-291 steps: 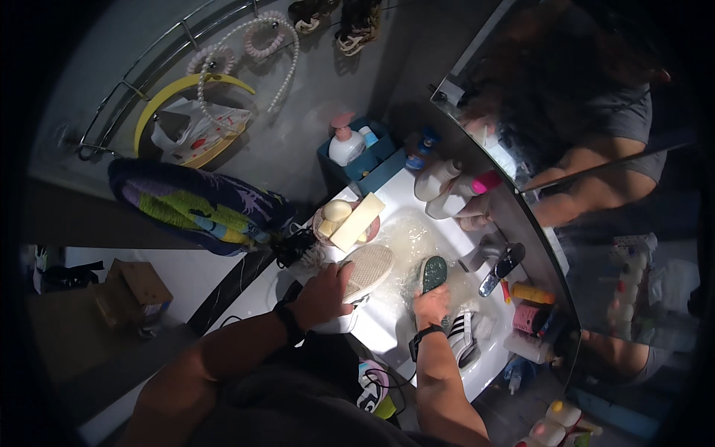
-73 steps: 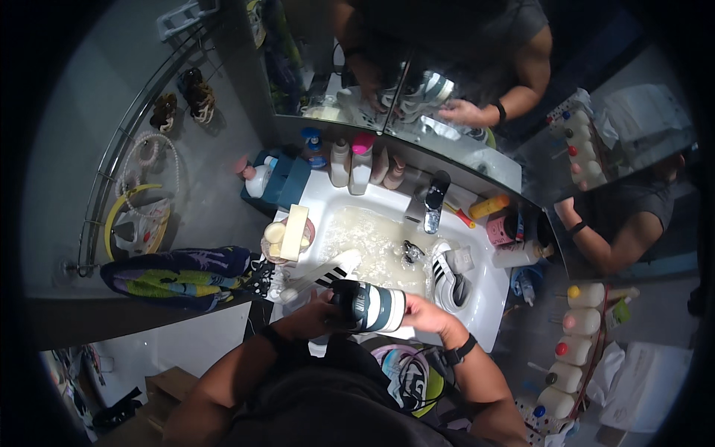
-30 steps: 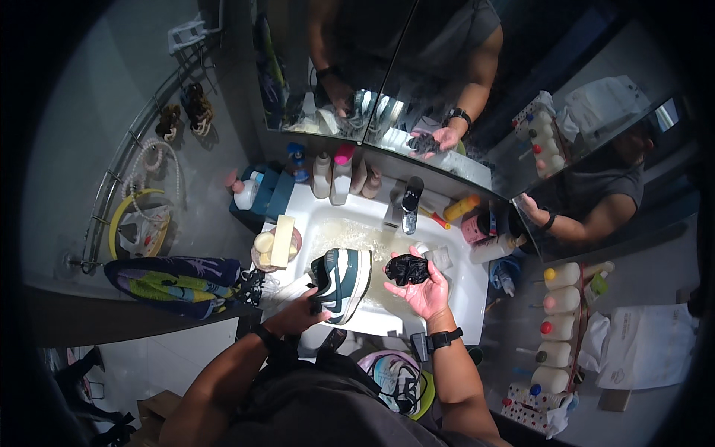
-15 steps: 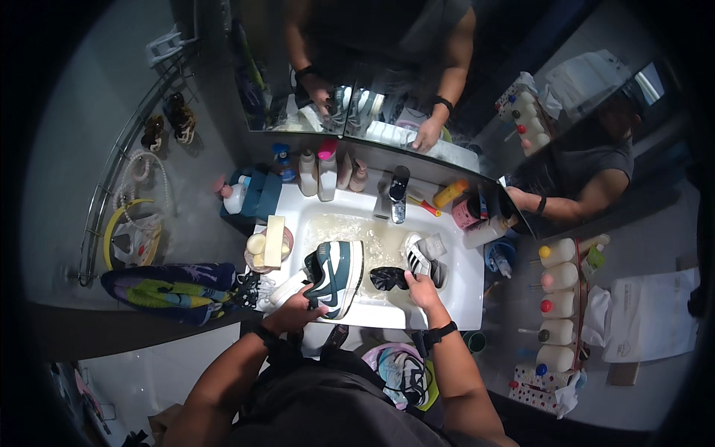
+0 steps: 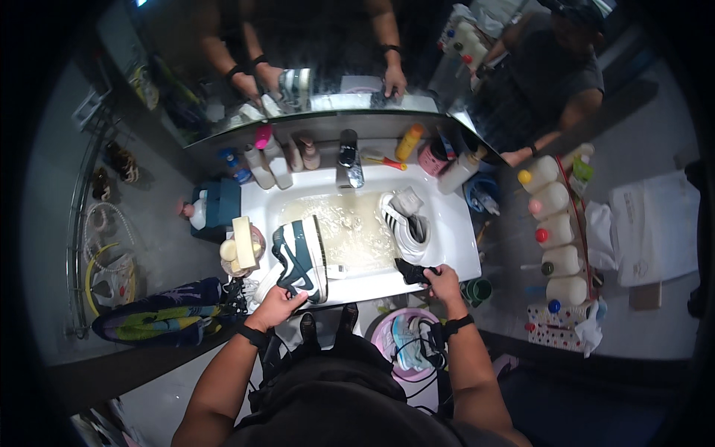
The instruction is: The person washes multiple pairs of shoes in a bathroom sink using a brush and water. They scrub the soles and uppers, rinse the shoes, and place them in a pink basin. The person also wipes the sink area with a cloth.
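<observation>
My left hand [image 5: 275, 308] grips the near end of the teal-and-white sneaker [image 5: 299, 257] at the front left of the sink [image 5: 462, 249], its sole facing right. My right hand [image 5: 445, 284] pinches a crumpled black item [image 5: 411, 273], perhaps cloth, at the front rim, just beside the black-striped white sneaker [image 5: 408, 232]. I judge I'm laying it aside, which calls for loosening that pinch with the left grip steady.

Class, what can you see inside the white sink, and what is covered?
The white sink holds cloudy water. Its bottom cannot be made out, and the green-and-white shoe in the left hand covers part of the sink's left side.
</observation>
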Demonstrator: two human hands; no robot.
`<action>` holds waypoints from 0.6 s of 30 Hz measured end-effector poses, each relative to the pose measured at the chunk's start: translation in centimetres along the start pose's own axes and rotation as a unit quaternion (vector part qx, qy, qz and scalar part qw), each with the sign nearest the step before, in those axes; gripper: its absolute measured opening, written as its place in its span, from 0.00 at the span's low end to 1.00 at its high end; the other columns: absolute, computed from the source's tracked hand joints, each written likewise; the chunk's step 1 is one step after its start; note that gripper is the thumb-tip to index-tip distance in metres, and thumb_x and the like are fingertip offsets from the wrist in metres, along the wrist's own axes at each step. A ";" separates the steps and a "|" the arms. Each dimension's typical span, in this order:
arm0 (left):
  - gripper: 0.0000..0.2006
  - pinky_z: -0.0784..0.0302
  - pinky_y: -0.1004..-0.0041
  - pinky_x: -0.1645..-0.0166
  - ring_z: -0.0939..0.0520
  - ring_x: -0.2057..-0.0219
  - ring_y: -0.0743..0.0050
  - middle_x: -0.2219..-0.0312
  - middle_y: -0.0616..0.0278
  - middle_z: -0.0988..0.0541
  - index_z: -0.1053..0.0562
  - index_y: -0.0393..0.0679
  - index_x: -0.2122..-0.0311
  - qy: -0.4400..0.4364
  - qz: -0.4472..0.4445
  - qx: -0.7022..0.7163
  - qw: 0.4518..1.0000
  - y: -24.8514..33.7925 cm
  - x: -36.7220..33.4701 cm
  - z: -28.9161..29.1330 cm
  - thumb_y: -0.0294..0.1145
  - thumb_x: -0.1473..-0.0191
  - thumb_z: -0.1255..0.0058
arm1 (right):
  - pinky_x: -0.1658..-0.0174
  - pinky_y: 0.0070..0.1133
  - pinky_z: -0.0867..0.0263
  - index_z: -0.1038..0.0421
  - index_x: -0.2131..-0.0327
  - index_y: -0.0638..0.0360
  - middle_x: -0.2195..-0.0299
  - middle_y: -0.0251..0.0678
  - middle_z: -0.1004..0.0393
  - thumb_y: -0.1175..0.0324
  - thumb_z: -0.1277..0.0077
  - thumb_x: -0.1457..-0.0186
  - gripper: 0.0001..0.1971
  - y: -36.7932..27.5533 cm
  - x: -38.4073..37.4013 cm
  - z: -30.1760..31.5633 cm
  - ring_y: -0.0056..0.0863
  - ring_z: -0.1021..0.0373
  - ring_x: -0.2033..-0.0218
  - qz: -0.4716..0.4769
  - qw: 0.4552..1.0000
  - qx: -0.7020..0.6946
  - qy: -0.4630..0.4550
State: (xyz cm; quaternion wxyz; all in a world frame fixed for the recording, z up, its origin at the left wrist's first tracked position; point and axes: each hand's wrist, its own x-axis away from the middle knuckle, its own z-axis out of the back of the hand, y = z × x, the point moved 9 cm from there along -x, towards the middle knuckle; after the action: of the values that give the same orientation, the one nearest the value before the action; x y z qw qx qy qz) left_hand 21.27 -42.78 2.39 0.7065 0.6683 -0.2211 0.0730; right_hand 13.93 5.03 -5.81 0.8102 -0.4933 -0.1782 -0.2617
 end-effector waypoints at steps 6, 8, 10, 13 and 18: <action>0.14 0.35 0.78 0.71 0.30 0.75 0.91 0.75 0.79 0.24 0.19 0.40 0.62 -0.013 -0.001 -0.010 1.000 0.0 -0.1 0.0 0.41 0.30 0.39 | 0.83 0.20 0.42 0.23 0.60 0.60 0.79 0.33 0.24 0.54 0.43 0.28 0.17 1.9 0.5 4.6 0.18 0.37 0.86 -0.063 0.985 -0.159 -0.030; 0.14 0.34 0.78 0.70 0.29 0.74 0.90 0.75 0.78 0.23 0.19 0.39 0.62 -0.013 0.002 -0.020 1.000 0.0 -0.1 0.1 0.41 0.30 0.39 | 0.82 0.18 0.40 0.26 0.56 0.56 0.76 0.31 0.23 0.59 0.46 0.27 0.10 -0.3 0.7 5.1 0.16 0.36 0.85 -0.017 0.973 -0.221 -0.063; 0.14 0.32 0.77 0.69 0.28 0.74 0.89 0.74 0.78 0.23 0.19 0.39 0.61 -0.016 -0.006 -0.014 1.000 0.0 -0.1 -0.1 0.41 0.31 0.39 | 0.82 0.18 0.39 0.24 0.54 0.58 0.73 0.34 0.20 0.66 0.48 0.27 0.08 -2.2 0.9 6.3 0.17 0.34 0.84 0.006 0.957 -0.287 -0.047; 0.15 0.30 0.77 0.67 0.27 0.72 0.89 0.72 0.77 0.21 0.18 0.38 0.59 -0.009 -0.028 -0.009 1.000 0.0 -0.2 -0.2 0.42 0.31 0.39 | 0.80 0.17 0.37 0.25 0.52 0.60 0.73 0.35 0.20 0.67 0.48 0.28 0.08 -4.9 0.9 8.1 0.16 0.32 0.83 0.083 0.921 -0.379 -0.033; 0.15 0.27 0.76 0.64 0.26 0.69 0.89 0.70 0.78 0.20 0.17 0.37 0.56 -0.023 -0.010 -0.032 0.999 -0.4 0.0 -0.2 0.42 0.31 0.39 | 0.78 0.26 0.30 0.27 0.49 0.65 0.72 0.42 0.18 0.63 0.44 0.36 0.17 -0.2 -0.3 10.5 0.30 0.24 0.83 0.004 0.986 -0.130 0.103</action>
State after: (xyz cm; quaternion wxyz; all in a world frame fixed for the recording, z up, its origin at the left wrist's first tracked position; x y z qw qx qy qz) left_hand 21.45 -42.64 1.98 0.7227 0.6493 -0.2327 0.0439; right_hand 13.22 14.45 -1.13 0.7538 -0.5659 -0.0567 -0.3291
